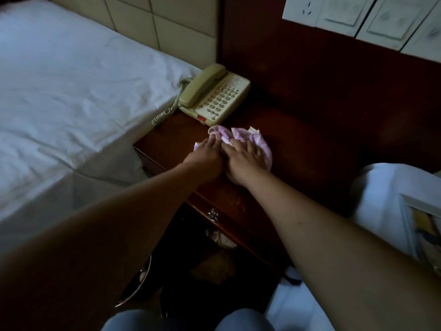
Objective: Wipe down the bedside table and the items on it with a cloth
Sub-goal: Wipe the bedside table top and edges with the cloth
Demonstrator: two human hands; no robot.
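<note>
Both hands lie side by side on the pink cloth [241, 139] — left hand [207, 155] flat with fingers straight, right hand [245, 161] spread and pressing it onto the bedside table [298, 139]. The telephone [214, 95] sits just beyond the fingertips.

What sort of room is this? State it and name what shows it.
Probably a hotel bedroom. A bed with plain white sheets sits beside a dark wooden bedside table carrying a corded desk phone, and a panel of wall switches is mounted above it.
</note>
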